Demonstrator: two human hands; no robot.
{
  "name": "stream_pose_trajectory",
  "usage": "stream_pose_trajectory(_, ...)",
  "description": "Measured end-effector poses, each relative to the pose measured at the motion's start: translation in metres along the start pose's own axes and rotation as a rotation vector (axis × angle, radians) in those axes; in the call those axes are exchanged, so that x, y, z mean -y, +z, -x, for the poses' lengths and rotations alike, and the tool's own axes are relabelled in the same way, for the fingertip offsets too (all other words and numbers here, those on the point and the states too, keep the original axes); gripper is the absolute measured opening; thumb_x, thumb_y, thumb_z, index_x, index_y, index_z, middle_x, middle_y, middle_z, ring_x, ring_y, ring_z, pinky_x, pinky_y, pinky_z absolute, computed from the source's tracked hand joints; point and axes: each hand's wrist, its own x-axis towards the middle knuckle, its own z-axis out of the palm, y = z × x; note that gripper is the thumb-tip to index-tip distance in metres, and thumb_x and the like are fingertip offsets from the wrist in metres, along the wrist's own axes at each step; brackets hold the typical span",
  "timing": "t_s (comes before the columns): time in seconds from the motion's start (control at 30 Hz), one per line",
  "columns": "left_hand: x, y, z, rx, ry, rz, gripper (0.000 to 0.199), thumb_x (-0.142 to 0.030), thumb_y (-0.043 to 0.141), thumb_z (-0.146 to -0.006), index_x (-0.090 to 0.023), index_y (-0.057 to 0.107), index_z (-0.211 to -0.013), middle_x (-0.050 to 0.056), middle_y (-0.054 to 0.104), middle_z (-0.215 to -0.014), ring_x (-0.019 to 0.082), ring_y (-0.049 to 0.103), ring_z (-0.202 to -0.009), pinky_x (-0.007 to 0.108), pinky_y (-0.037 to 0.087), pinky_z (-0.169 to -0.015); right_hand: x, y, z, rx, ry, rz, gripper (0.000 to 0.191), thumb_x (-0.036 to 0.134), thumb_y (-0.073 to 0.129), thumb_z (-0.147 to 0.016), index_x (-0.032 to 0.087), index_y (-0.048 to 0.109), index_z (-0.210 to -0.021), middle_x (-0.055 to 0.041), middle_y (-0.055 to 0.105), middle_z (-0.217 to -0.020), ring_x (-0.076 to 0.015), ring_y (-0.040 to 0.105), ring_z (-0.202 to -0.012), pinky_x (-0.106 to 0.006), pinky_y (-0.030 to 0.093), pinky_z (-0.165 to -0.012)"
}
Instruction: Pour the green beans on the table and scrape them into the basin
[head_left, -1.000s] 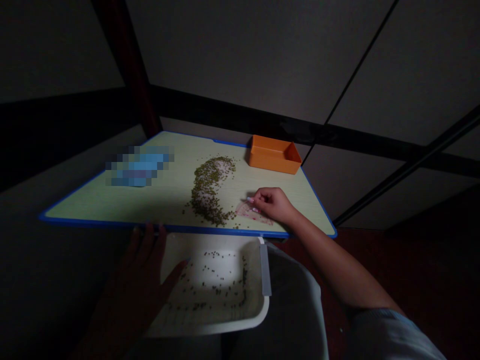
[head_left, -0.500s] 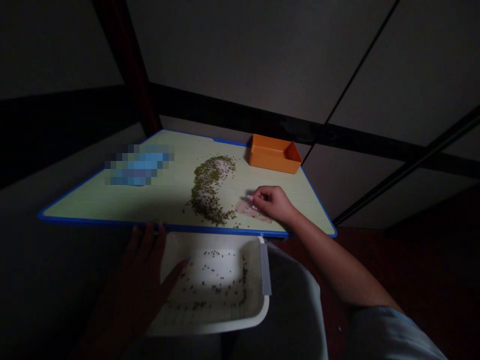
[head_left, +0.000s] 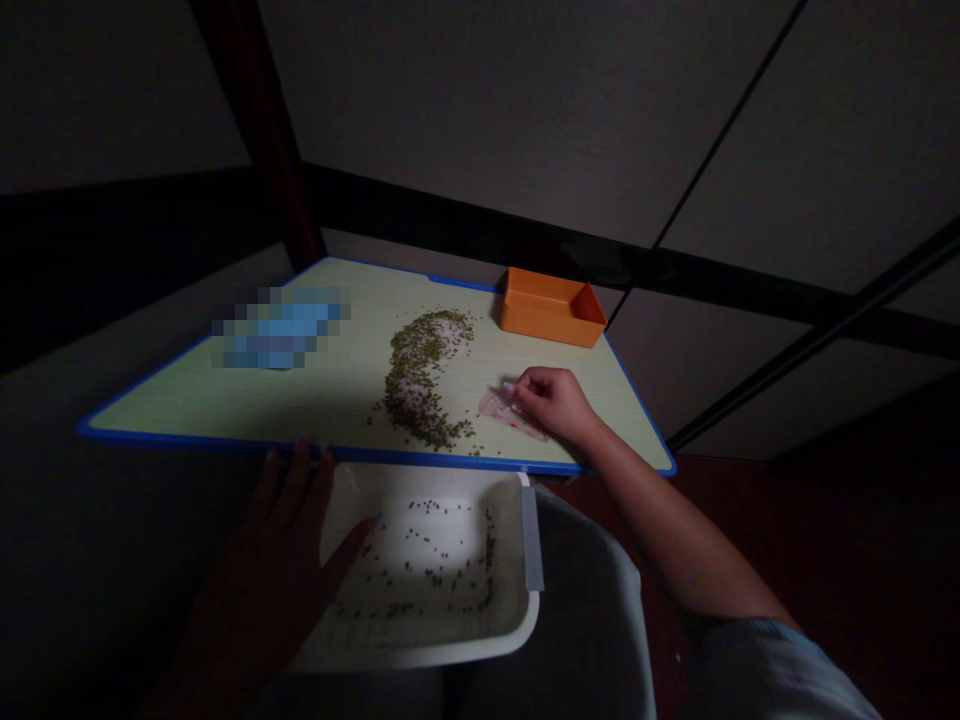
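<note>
On the pale green table (head_left: 345, 400) lies a curved pile of small green beans mixed with whitish grains (head_left: 420, 370). My right hand (head_left: 555, 402) is closed in a pinch just right of the pile, over a thin clear piece with reddish marks (head_left: 511, 414); whether the fingers grip it or something tiny is too small to tell. A white basin (head_left: 427, 655) with scattered dark beans stands below the table's near edge. My left hand (head_left: 289, 550) spreads its fingers over the basin's left side, thumb over the inside, in deep shadow.
An orange open box (head_left: 551, 308) stands at the table's back right corner. A blurred blue item (head_left: 281, 330) lies on the left part of the table. Grey panels rise behind the table.
My right hand has shifted slightly right and up, and the clear piece with reddish marks has moved a little to the right. My left hand has hardly moved.
</note>
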Motion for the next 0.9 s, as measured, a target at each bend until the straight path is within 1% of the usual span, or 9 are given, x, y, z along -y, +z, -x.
stream_pose_trajectory(0.17, -0.0004, -0.0028, -0.0016, 0.002, 0.016, 0.000, 0.086, -0.063, 0.031, -0.084, -0.011, 0.011, -0.150, 0.024, 0.028, -0.157, 0.035, 0.007, -0.151, 0.057, 0.032, -0.114, -0.0001, 0.0005, 0.0005, 0.039, -0.024, -0.027, 0.031, 0.041, 0.059, -0.083, 0.014, 0.061, -0.068, 0.0010, 0.055, -0.055, -0.0087, 0.042, -0.050, -0.021, 0.028, -0.050)
stream_pose_trajectory(0.37, 0.0024, -0.0005, 0.0004, 0.017, 0.009, 0.013, 0.087, -0.064, 0.030, -0.084, -0.013, 0.008, -0.151, 0.021, 0.023, -0.159, 0.034, 0.005, -0.151, 0.058, 0.030, -0.115, 0.0016, -0.0016, 0.0027, 0.077, -0.042, -0.064, 0.032, 0.042, 0.060, -0.083, 0.014, 0.060, -0.066, 0.0032, 0.049, -0.053, -0.0072, 0.037, -0.048, -0.021, 0.027, -0.049)
stream_pose_trajectory(0.53, 0.0013, -0.0002, 0.0003, 0.048, -0.025, 0.019, 0.085, -0.062, 0.031, -0.084, -0.014, 0.010, -0.151, 0.020, 0.022, -0.160, 0.034, 0.005, -0.151, 0.057, 0.031, -0.115, 0.0048, -0.0023, 0.0027, 0.057, -0.019, -0.047, 0.029, 0.039, 0.058, -0.082, 0.014, 0.060, -0.066, 0.0022, 0.051, -0.053, -0.0077, 0.039, -0.049, -0.021, 0.027, -0.049)
stream_pose_trajectory(0.7, 0.0006, -0.0019, -0.0008, 0.012, 0.007, 0.006, 0.087, -0.064, 0.031, -0.084, -0.010, 0.014, -0.150, 0.022, 0.027, -0.157, 0.034, 0.007, -0.151, 0.057, 0.031, -0.115, 0.0030, -0.0006, 0.0016, 0.014, -0.003, -0.025, 0.029, 0.038, 0.058, -0.082, 0.014, 0.061, -0.066, 0.0009, 0.054, -0.054, -0.0083, 0.041, -0.049, -0.021, 0.028, -0.049)
stream_pose_trajectory(0.8, 0.0008, -0.0026, -0.0004, -0.004, 0.007, 0.006, 0.086, -0.063, 0.031, -0.084, -0.011, 0.015, -0.150, 0.022, 0.028, -0.157, 0.034, 0.008, -0.151, 0.056, 0.031, -0.115, 0.0009, 0.0013, 0.0009, 0.031, -0.024, -0.049, 0.031, 0.041, 0.059, -0.083, 0.014, 0.062, -0.069, 0.0007, 0.055, -0.055, -0.0086, 0.042, -0.050, -0.021, 0.028, -0.049)
stream_pose_trajectory(0.9, 0.0004, -0.0037, -0.0003, 0.009, -0.006, 0.011, 0.086, -0.064, 0.031, -0.084, -0.012, 0.016, -0.150, 0.021, 0.028, -0.157, 0.035, 0.009, -0.151, 0.057, 0.031, -0.115, 0.0001, 0.0019, 0.0011, 0.061, -0.044, -0.072, 0.033, 0.043, 0.060, -0.083, 0.014, 0.062, -0.068, 0.0016, 0.052, -0.054, -0.0080, 0.040, -0.050, -0.021, 0.027, -0.048)
